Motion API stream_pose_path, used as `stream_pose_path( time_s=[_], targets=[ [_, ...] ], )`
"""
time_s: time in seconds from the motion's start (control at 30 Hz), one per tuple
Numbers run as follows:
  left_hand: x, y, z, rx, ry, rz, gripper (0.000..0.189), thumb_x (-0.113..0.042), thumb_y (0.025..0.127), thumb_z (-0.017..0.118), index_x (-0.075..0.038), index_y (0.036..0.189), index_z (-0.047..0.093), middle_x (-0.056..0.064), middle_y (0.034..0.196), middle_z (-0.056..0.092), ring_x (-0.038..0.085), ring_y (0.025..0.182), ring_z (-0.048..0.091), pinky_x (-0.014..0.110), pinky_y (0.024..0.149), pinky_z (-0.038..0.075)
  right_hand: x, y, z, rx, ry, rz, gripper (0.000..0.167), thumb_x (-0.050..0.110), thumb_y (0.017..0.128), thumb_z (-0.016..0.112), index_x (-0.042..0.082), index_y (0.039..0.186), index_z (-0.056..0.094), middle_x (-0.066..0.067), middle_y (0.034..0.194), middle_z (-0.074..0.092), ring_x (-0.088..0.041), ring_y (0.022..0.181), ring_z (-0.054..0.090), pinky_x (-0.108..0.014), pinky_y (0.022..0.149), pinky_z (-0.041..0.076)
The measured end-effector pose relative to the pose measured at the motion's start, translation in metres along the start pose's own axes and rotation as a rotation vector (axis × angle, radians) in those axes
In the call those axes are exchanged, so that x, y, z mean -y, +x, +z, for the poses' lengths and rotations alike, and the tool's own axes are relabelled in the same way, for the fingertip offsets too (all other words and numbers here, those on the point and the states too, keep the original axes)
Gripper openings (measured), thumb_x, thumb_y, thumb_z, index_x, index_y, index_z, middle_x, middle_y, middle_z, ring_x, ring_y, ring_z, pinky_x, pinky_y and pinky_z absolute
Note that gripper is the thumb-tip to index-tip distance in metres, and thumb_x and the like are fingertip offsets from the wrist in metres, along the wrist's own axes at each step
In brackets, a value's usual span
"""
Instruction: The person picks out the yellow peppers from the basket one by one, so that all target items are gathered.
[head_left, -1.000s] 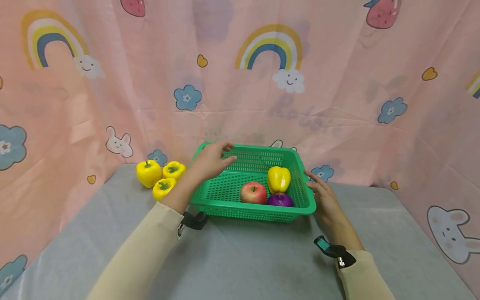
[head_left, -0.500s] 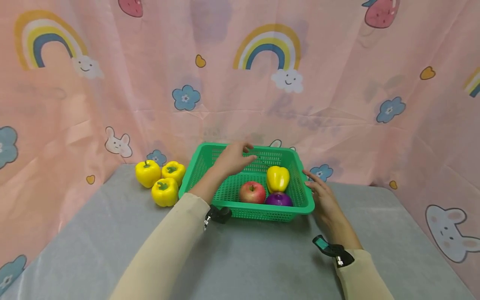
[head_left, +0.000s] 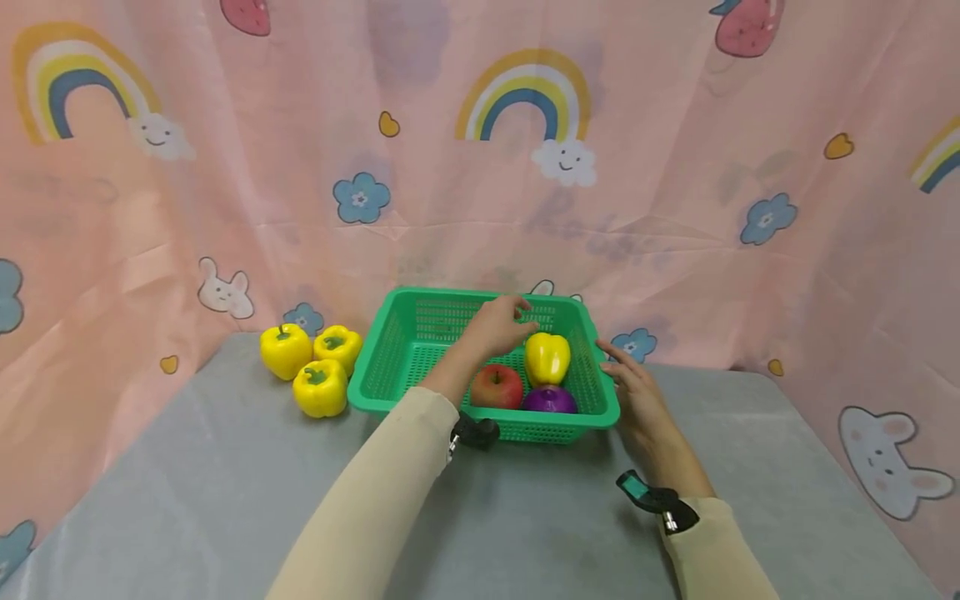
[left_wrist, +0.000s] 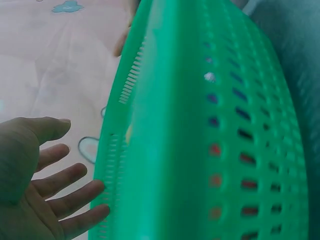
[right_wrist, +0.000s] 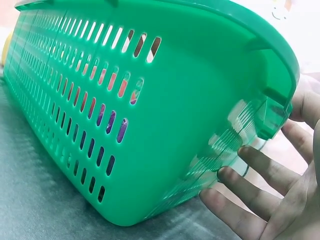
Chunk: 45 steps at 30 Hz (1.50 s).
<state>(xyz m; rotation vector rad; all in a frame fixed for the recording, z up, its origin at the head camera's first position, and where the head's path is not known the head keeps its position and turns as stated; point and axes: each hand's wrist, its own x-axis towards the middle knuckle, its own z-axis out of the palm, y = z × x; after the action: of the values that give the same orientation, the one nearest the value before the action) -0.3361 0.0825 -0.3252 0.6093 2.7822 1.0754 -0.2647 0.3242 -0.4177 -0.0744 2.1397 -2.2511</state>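
A green perforated basket [head_left: 517, 431] sits on the grey table. Inside it, towards the right end, lie a yellow bell pepper [head_left: 547, 360], a red apple [head_left: 497, 388] and a purple onion [head_left: 551, 401]. My left hand [head_left: 498, 327] reaches over the front rim above the basket, its fingertips close to the pepper's upper left. In the left wrist view that hand's fingers are spread, with nothing in them. At the basket's right end, my right hand [head_left: 637, 396] lies along the outer wall, its fingers extended with the tips at the wall and below the rim.
Several yellow bell peppers [head_left: 320, 389] stand grouped on the table [head_left: 225, 483] left of the basket. A pink curtain [head_left: 300, 167] printed with rainbows and flowers hangs right behind the table. Black straps circle both wrists.
My left hand has moved rightward across the basket, from its left part towards the pepper inside. The right hand has kept its place at the right end. The head view has shifted slightly.
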Motion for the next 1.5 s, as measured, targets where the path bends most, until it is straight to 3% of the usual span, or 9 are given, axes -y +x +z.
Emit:
stream_pose_path(
  time_s=[0.43, 0.73, 0.93, 1.1, 1.5],
  targets=[
    [-0.003, 0.004, 0.031, 0.016, -0.041, -0.095, 0.049, -0.031, 0.101, 0.062, -0.012, 0.145, 0.054, 0.011, 0.146, 0.058, 0.028, 0.126, 0.061, 0.042, 0.102, 0.054, -0.004, 0.002, 0.008, -0.028, -0.058, 0.016, 0.056, 0.025, 0.108, 0.044, 0.016, 0.161, 0.028, -0.001, 0.134, 0.047, -0.003, 0.103, 0.065, -0.023, 0.085, 0.057],
    [-0.003, 0.009, 0.045, 0.043, -0.012, -0.12, 0.056, -0.03, 0.099, 0.065, -0.013, 0.15, 0.048, 0.01, 0.149, 0.056, 0.027, 0.128, 0.059, 0.04, 0.104, 0.052, -0.004, 0.0, 0.009, -0.025, -0.025, 0.022, 0.056, 0.024, 0.107, 0.044, 0.018, 0.161, 0.027, 0.006, 0.125, 0.053, -0.005, 0.1, 0.065, -0.023, 0.082, 0.058],
    [-0.002, 0.009, 0.049, 0.112, 0.04, -0.124, 0.066, -0.026, 0.097, 0.067, -0.012, 0.156, 0.039, 0.012, 0.149, 0.054, 0.029, 0.131, 0.056, 0.042, 0.11, 0.048, -0.003, -0.001, 0.006, -0.045, -0.04, 0.017, 0.056, 0.025, 0.107, 0.045, 0.017, 0.16, 0.029, 0.006, 0.126, 0.052, -0.004, 0.099, 0.066, -0.023, 0.082, 0.058],
    [-0.002, 0.007, 0.05, 0.166, 0.028, -0.14, 0.076, -0.023, 0.094, 0.072, -0.013, 0.158, 0.033, 0.014, 0.145, 0.055, 0.03, 0.126, 0.056, 0.044, 0.109, 0.049, -0.003, -0.001, 0.006, -0.04, -0.028, 0.02, 0.056, 0.025, 0.107, 0.045, 0.018, 0.161, 0.028, 0.006, 0.126, 0.052, -0.005, 0.099, 0.065, -0.023, 0.083, 0.058],
    [0.003, 0.016, 0.054, 0.088, -0.058, -0.082, 0.046, -0.03, 0.097, 0.069, -0.006, 0.132, 0.053, 0.013, 0.126, 0.064, 0.023, 0.104, 0.062, 0.033, 0.09, 0.056, -0.001, -0.002, 0.004, -0.038, -0.024, 0.017, 0.056, 0.026, 0.108, 0.045, 0.019, 0.161, 0.029, 0.009, 0.124, 0.055, -0.004, 0.099, 0.066, -0.023, 0.083, 0.058]
  ],
)
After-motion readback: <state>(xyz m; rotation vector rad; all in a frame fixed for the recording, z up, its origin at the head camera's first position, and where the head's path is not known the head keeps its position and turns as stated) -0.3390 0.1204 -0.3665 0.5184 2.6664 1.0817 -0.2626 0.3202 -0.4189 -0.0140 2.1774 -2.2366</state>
